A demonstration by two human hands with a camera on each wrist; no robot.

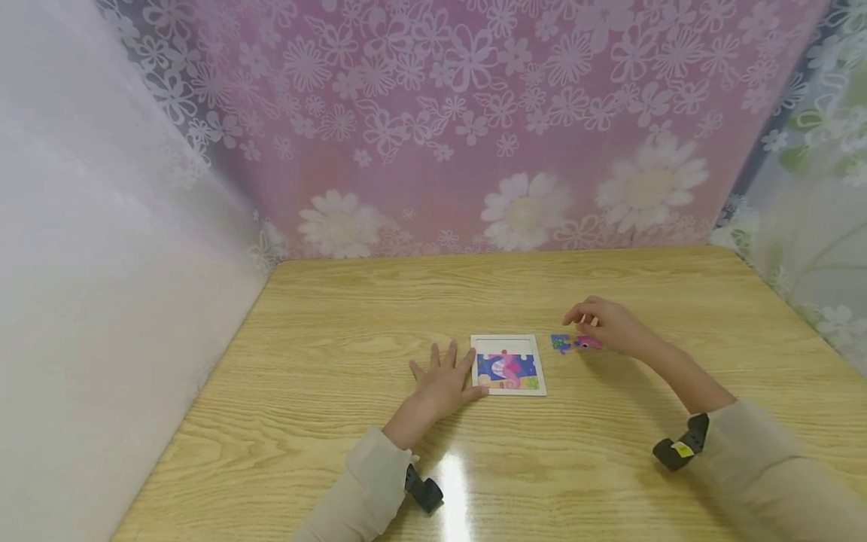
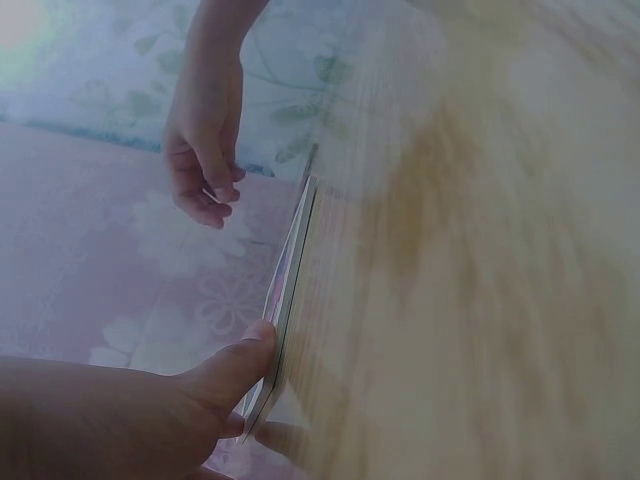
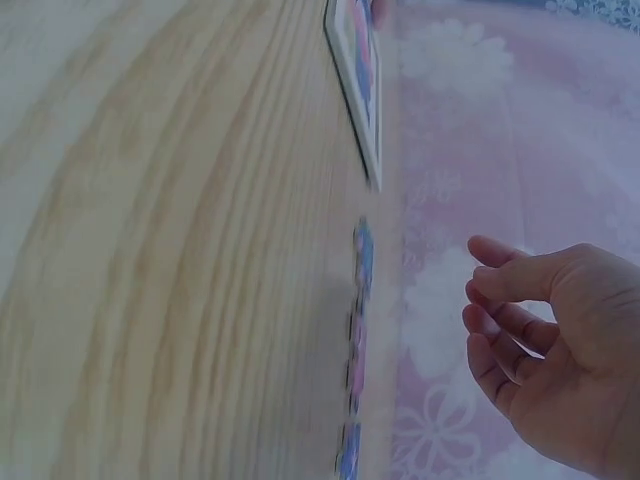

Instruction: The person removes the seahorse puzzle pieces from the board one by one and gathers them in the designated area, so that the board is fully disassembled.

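A small jigsaw puzzle in a white frame (image 1: 508, 343) lies on the table, its lower part filled with a pink seahorse picture (image 1: 506, 370) on blue. My left hand (image 1: 439, 388) rests at its left side with fingers spread, thumb and a fingertip touching the frame's edge. To the right, my right hand (image 1: 612, 327) hovers over loose puzzle pieces with its fingers loosely bent and nothing in them. Those pieces lie in a row: a blue and green piece (image 1: 560, 343), a pink piece with an eye (image 1: 588, 343) and a blue piece (image 3: 349, 450), which the right hand hides in the head view.
The wood-grain table (image 1: 325, 331) spreads out around the puzzle. Behind it hangs a pink flowered cloth (image 1: 433, 181), and a pale wall covering (image 1: 122, 286) rises on the left. Each wrist carries a black camera mount (image 1: 423, 491) over a light sleeve (image 1: 369, 482).
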